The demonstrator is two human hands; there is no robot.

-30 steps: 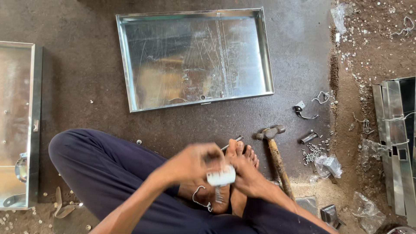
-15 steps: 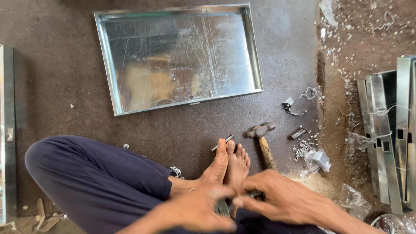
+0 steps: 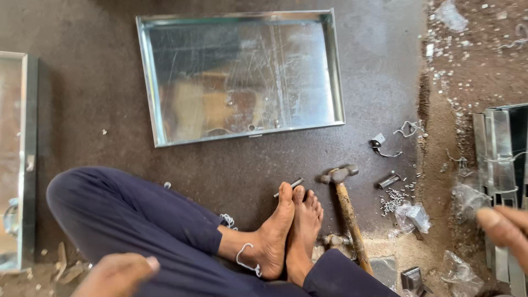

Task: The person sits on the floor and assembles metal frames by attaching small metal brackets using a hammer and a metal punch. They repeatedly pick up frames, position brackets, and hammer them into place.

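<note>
Since half a second ago both hands have left the feet (image 3: pixel 291 231), where they met low in the middle. Right hand (image 3: pixel 506 231) now far out at the right edge, against the stack of metal strips (image 3: pixel 503 165); a crumpled clear bag (image 3: pixel 467 199) sits just left of its fingertips. Fingers bunched and blurred, partly cut off by the frame; cannot tell whether they grip anything.

Left hand (image 3: pixel 118 274) low at the bottom edge, over the left thigh in dark blue trousers (image 3: pixel 132 220). Only knuckles and a thumb show; fingers curled loosely, no object seen in them, grip unclear.

Feet bare, pressed sole to sole on the dark floor. A thin metal rod (image 3: pixel 290 187) lies at the toes. Hammer (image 3: pixel 346 212) lies just right of the feet, head away from the person, wooden handle running back toward the right knee.

Tray (image 3: pixel 154 93), shallow shiny sheet metal, lies flat on the floor beyond the feet, well apart from both hands. Small rivets (image 3: pixel 393 199) and bent clips (image 3: pixel 382 147) are scattered right of the hammer. Second sheet-metal piece (image 3: pixel 25 165) at the left edge.
</note>
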